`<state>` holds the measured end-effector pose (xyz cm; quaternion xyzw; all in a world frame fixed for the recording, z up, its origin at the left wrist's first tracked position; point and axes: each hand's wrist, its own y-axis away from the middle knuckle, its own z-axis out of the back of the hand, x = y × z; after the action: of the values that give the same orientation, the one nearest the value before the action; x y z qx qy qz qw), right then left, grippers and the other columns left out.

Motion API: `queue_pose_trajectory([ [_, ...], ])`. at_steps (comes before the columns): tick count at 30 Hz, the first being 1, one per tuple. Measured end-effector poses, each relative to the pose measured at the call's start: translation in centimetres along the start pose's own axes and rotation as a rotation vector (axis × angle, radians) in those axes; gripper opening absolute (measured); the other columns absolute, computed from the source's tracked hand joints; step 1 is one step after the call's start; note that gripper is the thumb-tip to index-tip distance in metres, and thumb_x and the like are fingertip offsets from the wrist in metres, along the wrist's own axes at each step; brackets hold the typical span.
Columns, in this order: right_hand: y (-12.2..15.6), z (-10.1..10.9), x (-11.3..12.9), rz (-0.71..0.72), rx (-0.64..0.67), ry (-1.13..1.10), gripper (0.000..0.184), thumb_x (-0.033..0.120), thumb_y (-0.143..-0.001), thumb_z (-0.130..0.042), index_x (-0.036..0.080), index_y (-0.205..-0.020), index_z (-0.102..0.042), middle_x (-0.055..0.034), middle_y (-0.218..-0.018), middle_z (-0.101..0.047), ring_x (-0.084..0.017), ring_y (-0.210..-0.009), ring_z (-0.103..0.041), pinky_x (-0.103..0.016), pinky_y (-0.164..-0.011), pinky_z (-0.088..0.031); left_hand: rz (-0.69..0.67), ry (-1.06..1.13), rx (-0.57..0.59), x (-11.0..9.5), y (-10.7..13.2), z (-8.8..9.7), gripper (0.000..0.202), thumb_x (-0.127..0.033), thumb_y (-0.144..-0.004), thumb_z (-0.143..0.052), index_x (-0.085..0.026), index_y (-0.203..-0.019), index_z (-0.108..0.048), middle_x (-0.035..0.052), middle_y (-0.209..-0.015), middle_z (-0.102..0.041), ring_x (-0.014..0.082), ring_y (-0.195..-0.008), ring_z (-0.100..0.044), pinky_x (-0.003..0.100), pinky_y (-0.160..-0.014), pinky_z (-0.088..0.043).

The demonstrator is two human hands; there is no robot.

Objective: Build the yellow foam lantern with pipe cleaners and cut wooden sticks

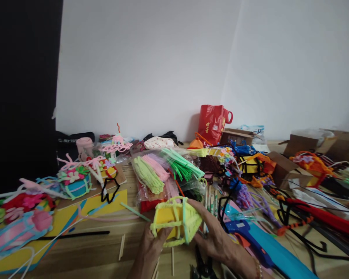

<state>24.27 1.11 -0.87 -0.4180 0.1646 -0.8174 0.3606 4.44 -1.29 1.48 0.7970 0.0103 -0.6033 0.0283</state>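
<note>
Both my hands hold a small yellow basket-like craft [174, 221] wrapped with pale green pipe cleaners, just above the wooden table [104, 252]. My left hand [149, 246] grips its lower left side from beneath. My right hand [212, 232] closes over its right side, fingers curled round the rim. A blue glue gun [244, 232] lies just right of my right hand, and dark pliers [202, 267] lie below it.
Bags of green and pink pipe cleaners [159, 170] lie behind the craft. Finished colourful crafts [23, 217] crowd the left side. Red and black pipe cleaners [322, 221], cardboard boxes [282, 166] and a red bag [212, 122] fill the right and back. Wooden sticks [121, 246] lie loose.
</note>
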Motion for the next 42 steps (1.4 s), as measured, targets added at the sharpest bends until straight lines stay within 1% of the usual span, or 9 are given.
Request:
queue_pose_trajectory([
  [6, 0.3, -0.4, -0.5, 0.006, 0.002, 0.058, 0.069, 0.015, -0.085, -0.053, 0.027, -0.144, -0.019, -0.0092, -0.145, -0.04, -0.021, -0.131, -0.042, -0.033, -0.107, -0.038, 0.005, -0.027, -0.151, 0.5, 0.0, 0.1, 0.049, -0.046, -0.049, -0.083, -0.017, -0.088, -0.073, 0.0081, -0.084, -0.076, 0.0309, -0.091, -0.068, 0.034, -0.079, -0.054],
  [9, 0.2, -0.6, -0.8, 0.034, -0.004, 0.067, 0.069, 0.014, -0.085, -0.052, 0.026, -0.144, -0.018, -0.01, -0.143, -0.041, -0.021, -0.13, -0.043, -0.033, -0.106, -0.039, 0.005, -0.028, -0.102, 0.3, 0.0, -0.3, 0.047, -0.048, -0.052, -0.081, -0.018, -0.088, -0.074, 0.0084, -0.084, -0.076, 0.0306, -0.09, -0.068, 0.034, -0.079, -0.054],
  [11, 0.2, -0.6, -0.9, 0.06, 0.002, 0.077, 0.068, 0.015, -0.086, -0.051, 0.025, -0.144, -0.018, -0.0106, -0.145, -0.039, -0.021, -0.133, -0.039, -0.035, -0.108, -0.037, 0.005, -0.029, -0.063, 0.1, 0.0, -0.4, 0.045, -0.049, -0.055, -0.079, -0.019, -0.088, -0.074, 0.0084, -0.086, -0.076, 0.0302, -0.091, -0.068, 0.034, -0.079, -0.054],
  [16, 0.4, -0.5, -0.9, 0.096, 0.01, 0.09, 0.066, 0.014, -0.087, -0.049, 0.026, -0.144, -0.017, -0.011, -0.147, -0.034, -0.021, -0.138, -0.03, -0.037, -0.111, -0.033, -0.019, -0.079, -0.058, 0.6, 0.2, -0.1, 0.042, -0.051, -0.058, -0.077, -0.021, -0.088, -0.073, 0.0069, -0.093, -0.075, 0.0287, -0.095, -0.066, 0.032, -0.082, -0.053],
  [23, 0.4, -0.3, -0.5, 0.123, 0.016, 0.092, 0.066, 0.012, -0.087, -0.048, 0.025, -0.144, -0.017, -0.0131, -0.148, -0.031, -0.024, -0.138, -0.03, -0.04, -0.11, -0.034, -0.036, -0.164, -0.176, 2.4, 0.2, 0.6, 0.042, -0.052, -0.062, -0.074, -0.02, -0.089, -0.072, 0.0069, -0.096, -0.073, 0.0289, -0.098, -0.064, 0.032, -0.08, -0.052],
  [29, 0.3, -0.1, -0.2, 0.15, 0.014, 0.079, 0.07, 0.012, -0.085, -0.05, 0.028, -0.144, -0.016, -0.0131, -0.146, -0.034, -0.025, -0.136, -0.033, -0.041, -0.108, -0.037, -0.004, -0.15, -0.112, 1.9, 0.4, 0.9, 0.033, -0.043, -0.061, -0.078, -0.021, -0.086, -0.073, 0.0065, -0.094, -0.073, 0.0301, -0.099, -0.063, 0.032, -0.086, -0.05],
  [34, 0.2, 0.0, -0.4, 0.145, 0.02, 0.07, 0.07, 0.012, -0.085, -0.049, 0.028, -0.144, -0.016, -0.0134, -0.146, -0.032, -0.026, -0.136, -0.033, -0.041, -0.108, -0.037, -0.016, -0.074, -0.133, 1.8, 1.0, 0.3, 0.037, -0.037, -0.06, -0.08, -0.022, -0.092, -0.071, 0.006, -0.097, -0.072, 0.0308, -0.101, -0.062, 0.031, -0.08, -0.051],
  [38, 0.1, 0.0, -0.2, 0.15, 0.012, 0.046, 0.069, 0.013, -0.086, -0.049, 0.028, -0.144, -0.015, -0.0131, -0.145, -0.033, -0.025, -0.137, -0.032, -0.043, -0.11, -0.035, -0.026, -0.044, -0.15, 1.6, 1.1, -0.2, 0.038, -0.039, -0.055, -0.082, -0.02, -0.086, -0.071, 0.0058, -0.096, -0.073, 0.0317, -0.103, -0.061, 0.031, -0.08, -0.052],
  [42, 0.1, -0.3, -0.3, 0.143, 0.015, 0.067, 0.068, 0.013, -0.086, -0.048, 0.027, -0.144, -0.016, -0.0133, -0.146, -0.032, -0.025, -0.137, -0.031, -0.041, -0.109, -0.036, -0.057, -0.081, -0.216, 1.8, 0.9, -0.2, 0.032, -0.039, -0.056, -0.081, -0.021, -0.082, -0.073, 0.0057, -0.095, -0.072, 0.0308, -0.102, -0.06, 0.031, -0.079, -0.051],
])
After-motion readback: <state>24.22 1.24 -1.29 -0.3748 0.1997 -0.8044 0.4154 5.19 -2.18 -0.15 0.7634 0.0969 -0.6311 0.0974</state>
